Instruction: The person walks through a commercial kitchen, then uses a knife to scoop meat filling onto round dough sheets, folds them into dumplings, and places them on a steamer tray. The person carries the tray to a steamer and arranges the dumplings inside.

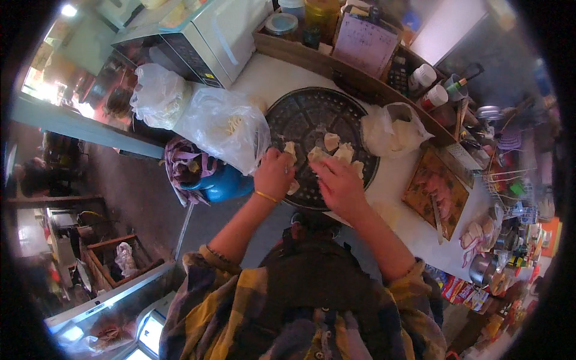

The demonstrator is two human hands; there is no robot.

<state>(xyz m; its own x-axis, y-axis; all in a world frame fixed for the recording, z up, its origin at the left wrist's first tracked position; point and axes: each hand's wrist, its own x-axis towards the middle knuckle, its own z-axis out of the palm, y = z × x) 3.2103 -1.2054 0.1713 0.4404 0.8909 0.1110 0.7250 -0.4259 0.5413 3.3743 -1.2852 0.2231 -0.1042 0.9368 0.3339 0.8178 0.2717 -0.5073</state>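
Observation:
A round, dark, perforated metal tray (pixel 310 112) lies on the pale table before me. My left hand (pixel 273 174) is over its left edge, fingers curled, close to a folded dough dumpling (pixel 290 152). Whether anything is inside those fingers is hidden. My right hand (pixel 340 185) bends over the tray's middle, its fingertips against another dumpling (pixel 317 154); the grip itself cannot be made out. Just beyond that hand sit more dumplings, one standing apart (pixel 331 141) and one partly behind the knuckles (pixel 344 152).
Plastic bags (pixel 225 121) lie left of the tray, below a microwave oven (pixel 198 40). Right of it are a bag of pale dough wrappers (pixel 396 130) and a cutting board (pixel 414 193) with raw meat (pixel 436 189) and a knife (pixel 436 216). A wooden trough (pixel 297 54) holds jars behind.

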